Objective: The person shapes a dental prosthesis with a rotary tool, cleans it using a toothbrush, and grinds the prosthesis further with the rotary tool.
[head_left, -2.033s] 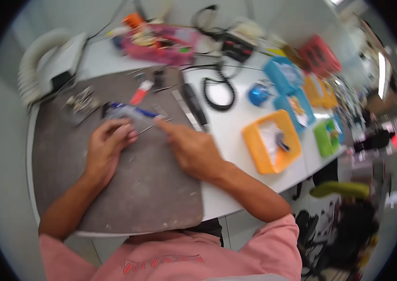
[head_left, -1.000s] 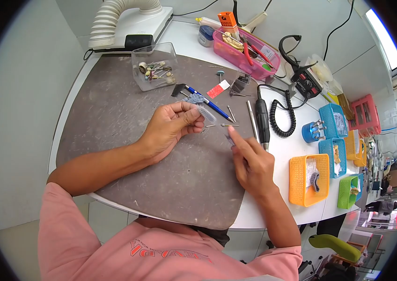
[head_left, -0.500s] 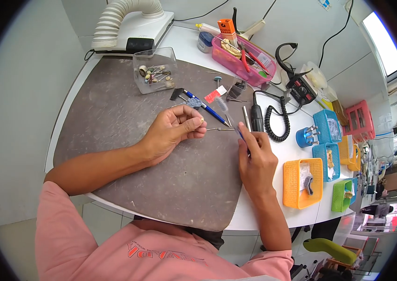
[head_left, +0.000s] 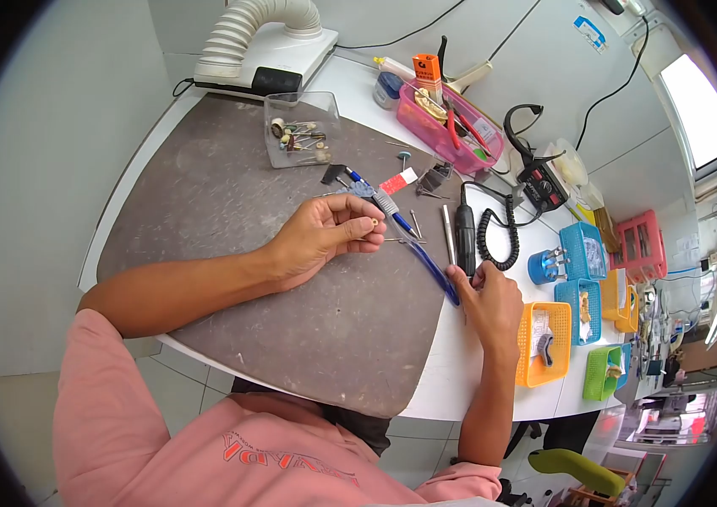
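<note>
My left hand (head_left: 331, 235) is above the grey-brown mat (head_left: 291, 329), thumb and fingers pinched on a small yellowish piece (head_left: 374, 221). At the mat's right edge, the fingers of my right hand (head_left: 491, 300) close round the lower end of a black handpiece (head_left: 465, 228). A clear and blue toothbrush (head_left: 435, 269) lies between the hands, its bristles near a blue pen (head_left: 404, 221) and a grey-blue piece (head_left: 362, 190). Beside the handpiece is a metal rod (head_left: 448, 232). Thin metal tools (head_left: 415, 224) lie by the brush.
A clear box of small bits (head_left: 301, 139) stands at the back left, near a white hose unit (head_left: 270, 59). Behind are a pink basket (head_left: 443, 135) and a control box (head_left: 542, 186). Orange (head_left: 543, 342), blue (head_left: 579, 308) and green (head_left: 602, 372) baskets stand right, beside a blue holder (head_left: 547, 266).
The toothbrush, held in my right hand before, now lies on the mat. That hand has moved right to the handpiece. My left hand keeps its pinch, and the camera view has shifted slightly.
</note>
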`<action>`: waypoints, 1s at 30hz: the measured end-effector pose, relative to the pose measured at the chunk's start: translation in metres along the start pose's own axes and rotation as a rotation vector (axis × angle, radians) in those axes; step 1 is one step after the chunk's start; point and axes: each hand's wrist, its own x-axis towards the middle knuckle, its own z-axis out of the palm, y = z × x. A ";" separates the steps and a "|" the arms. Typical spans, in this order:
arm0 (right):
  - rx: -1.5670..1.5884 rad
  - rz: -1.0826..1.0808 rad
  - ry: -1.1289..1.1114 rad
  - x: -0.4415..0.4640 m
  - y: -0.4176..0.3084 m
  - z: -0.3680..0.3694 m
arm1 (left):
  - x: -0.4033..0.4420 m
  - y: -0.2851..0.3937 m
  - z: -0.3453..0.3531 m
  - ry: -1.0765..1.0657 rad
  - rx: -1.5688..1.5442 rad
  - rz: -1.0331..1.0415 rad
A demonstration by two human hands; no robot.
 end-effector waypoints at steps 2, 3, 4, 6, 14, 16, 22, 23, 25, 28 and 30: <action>0.075 -0.018 -0.002 0.003 0.003 0.001 | 0.000 -0.001 -0.001 0.000 -0.009 0.001; 0.154 -0.036 -0.004 0.005 0.005 0.001 | 0.000 -0.002 -0.001 0.000 -0.014 0.002; 0.151 -0.037 -0.003 0.007 0.006 0.003 | 0.000 -0.002 -0.001 -0.001 -0.017 0.003; 0.414 0.036 0.006 0.010 0.010 0.007 | 0.000 -0.002 0.000 0.001 -0.006 0.009; 1.588 -0.150 0.133 0.002 -0.017 0.024 | 0.000 -0.003 0.000 0.006 -0.009 0.024; 1.598 -0.154 0.027 -0.004 -0.032 0.023 | 0.000 -0.004 0.000 0.008 -0.011 0.028; 1.317 -0.449 -0.051 0.002 -0.064 0.029 | -0.003 -0.004 0.003 0.082 0.107 0.094; 1.308 -0.498 -0.044 0.004 -0.067 0.031 | -0.003 -0.004 0.004 0.102 0.155 0.129; 1.277 -0.515 -0.020 0.005 -0.071 0.035 | -0.003 -0.005 0.003 0.126 0.205 0.163; 1.210 -0.553 0.017 0.007 -0.075 0.043 | -0.002 -0.004 0.001 0.166 0.283 0.203; 1.146 -0.567 0.023 0.007 -0.074 0.042 | -0.001 -0.001 0.001 0.163 0.280 0.163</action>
